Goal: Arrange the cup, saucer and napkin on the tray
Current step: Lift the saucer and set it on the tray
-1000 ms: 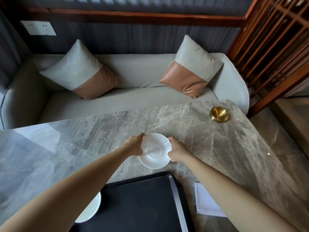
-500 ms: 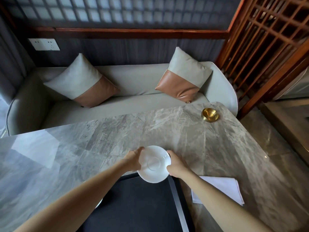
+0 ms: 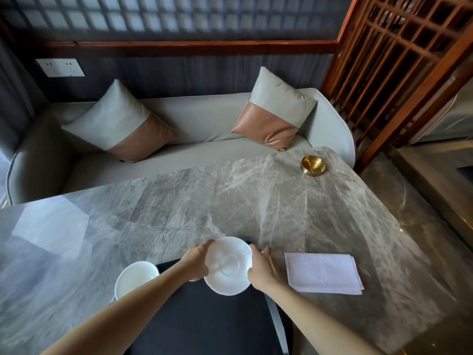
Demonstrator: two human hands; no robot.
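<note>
cup (image 3: 137, 279) left of tray (image 3: 204, 326) (napkin (image 3: 323, 272) right)

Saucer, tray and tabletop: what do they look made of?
Saucer: glazed white ceramic, probably porcelain, smooth with soft sheen. Tray: matte black, likely plastic or coated board, with a pale metallic-looking edge. Tabletop: polished grey veined marble or lookalike slab, showing window reflections.

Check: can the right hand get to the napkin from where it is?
Probably yes, once freed. The right hand is now gripping the saucer together with the left hand. The napkin lies flat on the table just to its right, nothing between.
</note>
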